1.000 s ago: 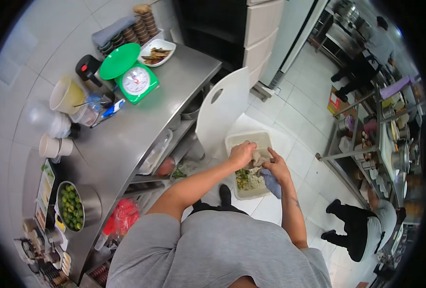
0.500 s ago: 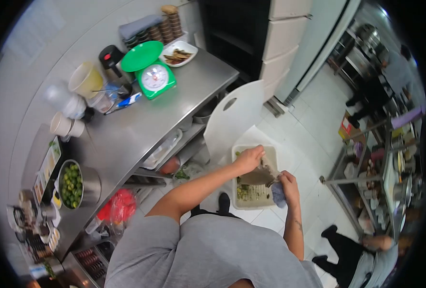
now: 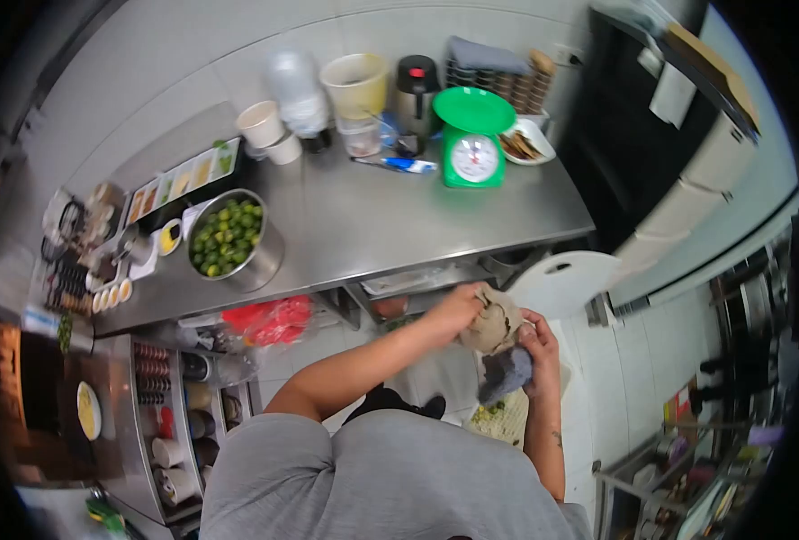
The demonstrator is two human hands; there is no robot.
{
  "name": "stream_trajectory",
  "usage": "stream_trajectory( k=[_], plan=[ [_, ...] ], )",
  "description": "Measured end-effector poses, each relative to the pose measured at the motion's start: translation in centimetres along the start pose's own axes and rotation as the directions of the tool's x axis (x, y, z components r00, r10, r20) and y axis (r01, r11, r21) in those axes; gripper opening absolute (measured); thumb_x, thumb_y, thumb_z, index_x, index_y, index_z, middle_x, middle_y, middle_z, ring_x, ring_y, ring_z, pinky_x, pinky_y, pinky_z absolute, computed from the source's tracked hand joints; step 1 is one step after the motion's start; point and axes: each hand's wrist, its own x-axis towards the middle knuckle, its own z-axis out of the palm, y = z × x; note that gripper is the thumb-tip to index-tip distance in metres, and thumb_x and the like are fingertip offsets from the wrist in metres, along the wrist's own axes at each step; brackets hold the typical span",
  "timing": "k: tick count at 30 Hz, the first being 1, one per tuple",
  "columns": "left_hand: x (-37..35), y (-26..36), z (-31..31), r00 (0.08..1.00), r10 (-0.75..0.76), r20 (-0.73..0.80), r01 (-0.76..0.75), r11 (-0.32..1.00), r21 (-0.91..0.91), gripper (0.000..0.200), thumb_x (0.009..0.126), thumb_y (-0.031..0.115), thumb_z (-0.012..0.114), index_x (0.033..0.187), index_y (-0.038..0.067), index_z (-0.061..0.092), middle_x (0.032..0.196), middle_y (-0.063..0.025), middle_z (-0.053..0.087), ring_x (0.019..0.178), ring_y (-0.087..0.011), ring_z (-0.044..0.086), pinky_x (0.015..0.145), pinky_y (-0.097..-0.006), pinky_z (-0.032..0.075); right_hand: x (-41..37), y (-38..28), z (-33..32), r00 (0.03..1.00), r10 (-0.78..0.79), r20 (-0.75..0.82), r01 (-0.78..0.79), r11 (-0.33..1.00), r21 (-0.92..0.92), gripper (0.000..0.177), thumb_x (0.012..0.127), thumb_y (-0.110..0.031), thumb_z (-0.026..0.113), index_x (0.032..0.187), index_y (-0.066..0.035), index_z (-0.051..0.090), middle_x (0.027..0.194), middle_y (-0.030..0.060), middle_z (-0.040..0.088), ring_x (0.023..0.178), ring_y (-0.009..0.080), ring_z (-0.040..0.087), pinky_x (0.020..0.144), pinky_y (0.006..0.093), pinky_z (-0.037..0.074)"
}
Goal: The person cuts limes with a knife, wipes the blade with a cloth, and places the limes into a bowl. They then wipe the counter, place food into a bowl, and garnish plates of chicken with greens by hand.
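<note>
Between my hands, in front of my body, is a crumpled beige-brown cloth. My left hand is closed on its upper left side. With curled fingers, my right hand grips the cloth's right side. A blue-grey cloth hangs bunched below, against the right hand's palm. Under the cloths, a pale plastic basket with small green and yellow bits in it stands low down, partly hidden by my right forearm.
A steel counter runs across ahead, carrying a green scale, a steel pot full of limes, and a tray of condiments. A white board with a handle slot stands beyond my hands. Red plastic bags hang under the counter.
My view has swung left, so the counter now lies straight ahead. Both hands have come up from over the basket toward the counter, and the beige-brown cloth is now bunched rather than stretched.
</note>
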Motion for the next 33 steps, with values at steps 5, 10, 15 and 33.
stream_trajectory(
  k=[5,10,15,33],
  plan=[
    [-3.9,11.4,-10.1,0.817,0.312,-0.484,-0.257,0.950,0.179,0.023,0.093,0.008,0.042,0.112,0.005,0.055,0.106,-0.0055,0.058,0.099,-0.0149,0.054,0.087,-0.0299,0.045,5.7,0.1,4.0,0.977,0.214,-0.006,-0.183,0.851,0.493,0.025,0.087,-0.029,0.058,0.098,-0.006,0.059,0.083,0.0051,0.061,0.072,0.0191,0.058,0.065,0.0388,0.050],
    [-2.3,17.0,-20.2,0.335,0.774,-0.538,-0.156,0.609,0.778,0.024,0.091,0.009,0.045,0.113,0.003,0.052,0.109,-0.0135,0.056,0.106,-0.0263,0.052,0.092,-0.0367,0.040,9.2,-4.2,14.2,0.988,-0.133,-0.079,0.154,0.857,0.492,0.020,0.088,-0.025,0.056,0.090,-0.006,0.060,0.090,0.0050,0.060,0.079,0.0197,0.057,0.072,0.0383,0.049],
    [3.4,12.4,-32.1,0.342,0.594,-0.728,0.702,0.354,0.618,0.044,0.086,0.030,0.053,0.122,0.003,0.050,0.116,-0.0184,0.053,0.112,-0.0330,0.047,0.095,-0.0454,0.033,17.5,-0.1,18.2,0.759,-0.555,0.341,0.586,0.354,-0.728,0.032,0.085,-0.026,0.059,0.106,-0.002,0.059,0.099,0.0145,0.061,0.096,0.0283,0.056,0.091,0.0397,0.041],
    [-15.4,-0.6,-22.7,0.746,0.608,-0.271,0.093,0.309,0.947,0.018,0.073,0.006,0.056,0.090,0.005,0.059,0.112,-0.0138,0.056,0.107,-0.0335,0.049,0.087,-0.0419,0.043,25.4,8.7,20.7,0.943,-0.156,0.293,0.265,0.885,-0.383,0.024,0.080,-0.021,0.061,0.079,0.002,0.068,0.083,0.0076,0.062,0.078,0.0142,0.055,0.072,0.0268,0.042]
  ],
)
